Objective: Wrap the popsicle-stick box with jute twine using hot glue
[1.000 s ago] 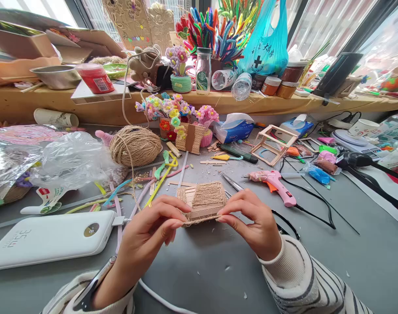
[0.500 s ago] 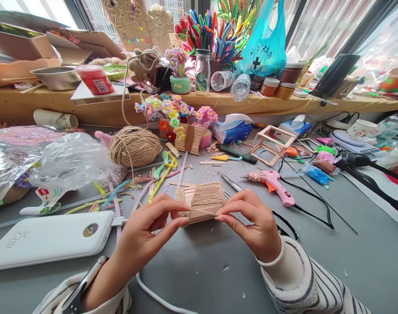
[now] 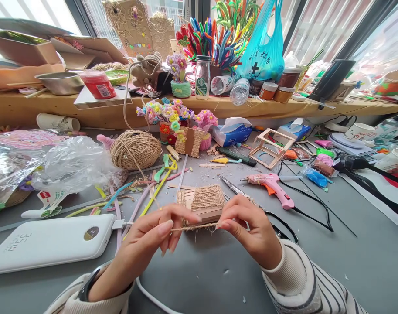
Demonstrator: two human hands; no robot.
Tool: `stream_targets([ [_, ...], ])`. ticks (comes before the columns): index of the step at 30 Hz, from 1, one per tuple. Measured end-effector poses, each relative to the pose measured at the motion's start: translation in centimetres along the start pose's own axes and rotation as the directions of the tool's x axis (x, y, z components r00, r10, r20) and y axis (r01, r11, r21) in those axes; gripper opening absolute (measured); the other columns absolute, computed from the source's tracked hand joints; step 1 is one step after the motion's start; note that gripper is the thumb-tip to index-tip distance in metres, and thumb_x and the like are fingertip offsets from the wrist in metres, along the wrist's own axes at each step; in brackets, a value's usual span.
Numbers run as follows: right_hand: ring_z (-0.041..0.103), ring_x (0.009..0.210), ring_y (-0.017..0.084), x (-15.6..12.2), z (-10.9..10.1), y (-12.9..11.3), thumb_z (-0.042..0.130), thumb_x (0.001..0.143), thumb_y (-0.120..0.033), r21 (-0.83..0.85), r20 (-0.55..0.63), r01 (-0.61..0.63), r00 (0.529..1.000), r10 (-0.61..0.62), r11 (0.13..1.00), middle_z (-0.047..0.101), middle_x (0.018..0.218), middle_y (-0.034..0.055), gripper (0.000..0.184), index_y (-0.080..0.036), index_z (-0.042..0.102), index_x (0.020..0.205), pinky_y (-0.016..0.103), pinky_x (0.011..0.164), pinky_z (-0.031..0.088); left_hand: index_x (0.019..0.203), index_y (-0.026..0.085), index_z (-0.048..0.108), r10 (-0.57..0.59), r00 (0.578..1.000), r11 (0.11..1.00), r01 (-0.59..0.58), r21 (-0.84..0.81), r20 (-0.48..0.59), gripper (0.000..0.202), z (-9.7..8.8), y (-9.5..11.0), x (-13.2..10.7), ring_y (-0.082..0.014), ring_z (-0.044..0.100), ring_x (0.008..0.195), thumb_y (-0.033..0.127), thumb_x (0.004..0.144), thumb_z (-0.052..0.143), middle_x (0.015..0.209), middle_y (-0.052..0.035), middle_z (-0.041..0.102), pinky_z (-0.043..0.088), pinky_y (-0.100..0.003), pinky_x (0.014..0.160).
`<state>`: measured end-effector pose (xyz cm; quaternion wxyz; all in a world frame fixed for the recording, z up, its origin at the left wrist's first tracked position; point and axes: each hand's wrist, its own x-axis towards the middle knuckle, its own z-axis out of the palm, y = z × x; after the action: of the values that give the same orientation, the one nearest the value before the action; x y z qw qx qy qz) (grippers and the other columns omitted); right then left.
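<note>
A small panel of wooden sticks (image 3: 202, 203), partly wrapped in jute twine, lies on the grey table in front of me. My left hand (image 3: 149, 237) and my right hand (image 3: 251, 229) each pinch an end of a short stretch of jute twine (image 3: 194, 226), pulled taut along the panel's near edge. The twine runs back from my left hand to a ball of jute (image 3: 135, 149) at the rear left.
A white power bank (image 3: 50, 242) lies at the left, a pink glue gun (image 3: 273, 185) and tweezers (image 3: 233, 186) at the right. Pipe cleaners, plastic bags (image 3: 71, 163), a stick frame (image 3: 272, 146), a flower basket (image 3: 185, 131) and a crowded wooden shelf (image 3: 185, 107) fill the rest.
Both hands have slid slightly towards me, and the taut twine now sits at the panel's near edge, a little lower than before.
</note>
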<state>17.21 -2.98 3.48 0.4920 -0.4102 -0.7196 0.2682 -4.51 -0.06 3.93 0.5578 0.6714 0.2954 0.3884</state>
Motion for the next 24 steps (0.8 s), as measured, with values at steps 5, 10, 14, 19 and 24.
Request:
stream_targets([
  [5,0.052,0.065,0.011,0.0,0.3,0.2,0.061,0.078,-0.019,-0.087,-0.043,0.025,0.999,-0.029,0.996,0.059,0.067,0.0013,0.009,-0.017,0.064,0.07,0.025,0.064,0.043,0.066,0.019,0.039,0.001,1.0,0.997,-0.003,-0.077,-0.02,0.024,1.1,-0.1,0.2,-0.0068,0.052,0.051,0.031,0.086,0.047,0.064,0.0023,0.059,0.044,-0.019,0.049],
  [10,0.054,0.068,0.013,0.0,0.5,0.4,0.062,0.077,-0.017,-0.185,-0.043,0.073,0.996,-0.083,0.98,0.061,0.069,0.002,0.004,-0.017,0.066,0.074,0.027,0.065,0.043,0.102,0.022,0.048,0.29,0.955,0.794,-0.201,0.574,-0.066,0.027,1.6,-0.5,0.2,-0.0062,0.055,0.056,0.016,0.078,0.058,0.065,0.0058,0.055,0.047,-0.016,0.053],
  [14,0.055,0.069,0.013,0.0,0.7,0.4,0.061,0.077,-0.016,-0.228,-0.052,0.116,0.99,-0.131,0.967,0.061,0.069,0.0017,0.006,-0.018,0.066,0.076,0.028,0.066,0.043,0.103,0.019,0.056,0.501,0.862,0.432,-0.327,0.841,0.078,0.027,2.1,-0.7,-0.1,-0.0067,0.056,0.064,0.011,0.078,0.058,0.074,0.0014,0.058,0.047,-0.017,0.063],
  [19,0.055,0.069,0.014,-0.1,0.8,0.3,0.061,0.077,-0.017,-0.232,-0.057,0.114,0.99,-0.13,0.966,0.061,0.07,0.0017,0.006,-0.019,0.066,0.079,0.029,0.066,0.044,0.094,0.015,0.059,0.579,0.809,0.335,-0.352,0.874,0.104,0.019,2.5,-0.9,-0.1,-0.0068,0.055,0.064,0.007,0.077,0.058,0.074,0.0002,0.058,0.047,-0.018,0.063],
  [24,0.052,0.066,0.014,-0.1,0.5,0.7,0.061,0.077,-0.027,-0.217,-0.14,-0.009,0.99,-0.022,0.976,0.06,0.073,0.0023,0.007,-0.02,0.064,0.078,0.028,0.061,0.044,0.095,0.012,0.058,0.607,0.779,0.21,-0.351,0.913,0.16,0.022,2.4,-1.1,0.2,-0.0095,0.055,0.065,0.004,0.075,0.059,0.074,-0.002,0.06,0.048,-0.022,0.063],
])
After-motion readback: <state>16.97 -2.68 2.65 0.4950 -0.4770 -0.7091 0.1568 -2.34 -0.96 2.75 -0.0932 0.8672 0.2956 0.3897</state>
